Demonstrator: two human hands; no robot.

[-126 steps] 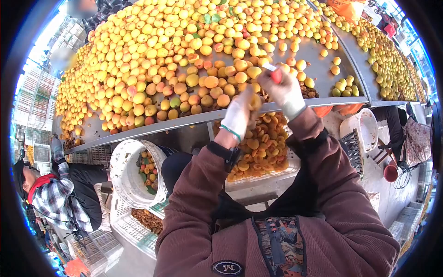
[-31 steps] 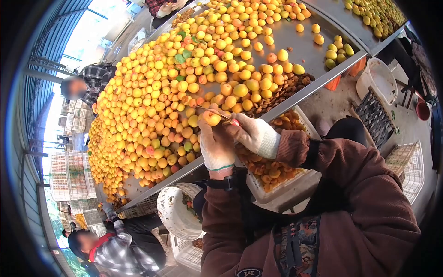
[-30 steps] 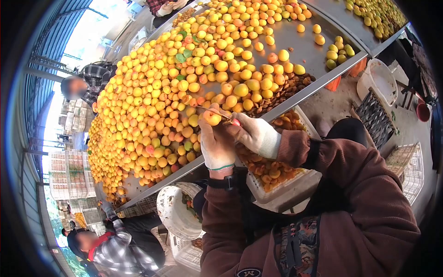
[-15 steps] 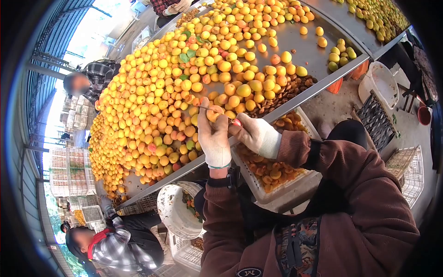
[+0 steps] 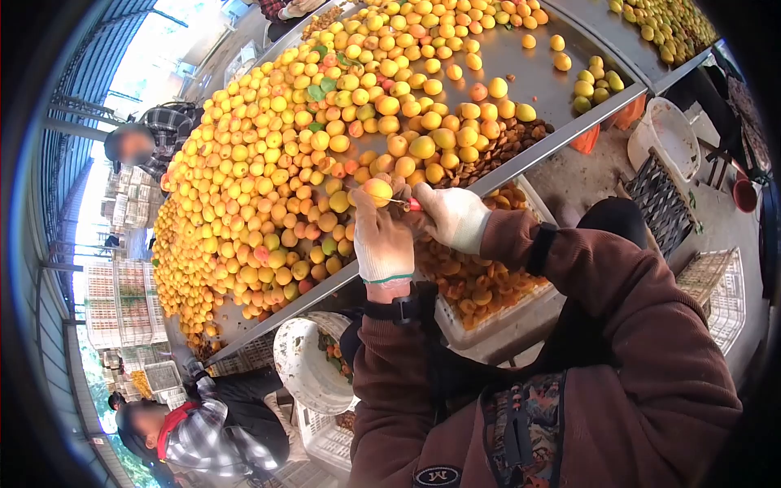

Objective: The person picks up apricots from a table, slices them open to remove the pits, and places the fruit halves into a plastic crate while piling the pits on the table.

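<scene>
My left hand [image 5: 384, 244], in a white knit glove with darkened fingers, pinches a yellow-orange apricot [image 5: 377, 190] at its fingertips. My right hand [image 5: 457, 218], also gloved, is closed around the red handle of a small knife [image 5: 412, 204]. The thin blade points left and meets the right side of the apricot. Both hands are close together over the near edge of a metal table [image 5: 521, 75] heaped with apricots [image 5: 260, 171]. Brown pits [image 5: 511, 145] lie along that edge, just beyond my right hand.
Below my hands stands a white crate [image 5: 500, 329] of apricot halves. A white bucket [image 5: 297, 366] is left of my knees. One person [image 5: 220, 431] sits at lower left, another [image 5: 167, 134] across the table. Crates [image 5: 716, 301] and a white tub [image 5: 663, 134] stand at right.
The knife blade, which reached across the apricot, has drawn back to the right. More of the red handle shows, and the apricot sits higher in my left fingertips.
</scene>
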